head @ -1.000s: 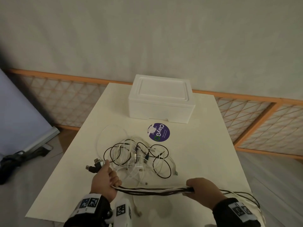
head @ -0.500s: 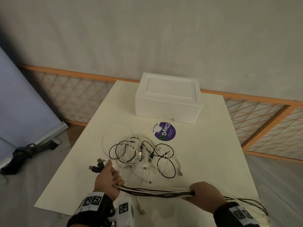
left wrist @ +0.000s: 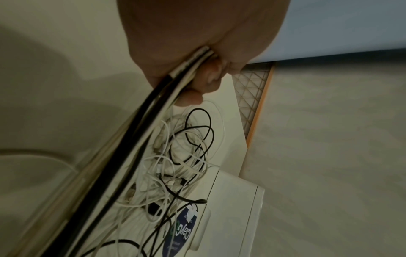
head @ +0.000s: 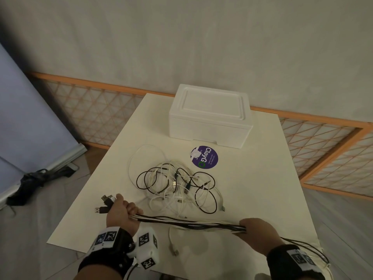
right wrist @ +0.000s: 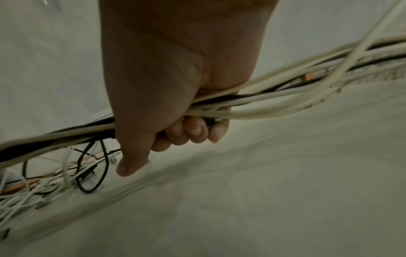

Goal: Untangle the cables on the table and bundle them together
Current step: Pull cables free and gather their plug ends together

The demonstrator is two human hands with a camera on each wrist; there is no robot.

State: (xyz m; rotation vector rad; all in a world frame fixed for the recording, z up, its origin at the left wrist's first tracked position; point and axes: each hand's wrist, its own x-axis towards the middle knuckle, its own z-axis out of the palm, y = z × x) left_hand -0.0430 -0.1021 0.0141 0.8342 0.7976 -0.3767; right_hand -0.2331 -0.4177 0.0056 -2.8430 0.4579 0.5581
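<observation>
my left hand (head: 121, 214) and right hand (head: 257, 232) both clenched round 1 cable bundle (head: 189, 222) | 1 tangled pile (head: 177, 184) on table (head: 262, 188) | 1 white box (head: 210, 116) | 1 purple sticker (head: 204, 157)

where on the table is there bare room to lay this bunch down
Bare tabletop lies right of the tangled cables, below the foam box. A smaller strip lies left of the box. The middle is crowded by the tangle and purple sticker.
</observation>
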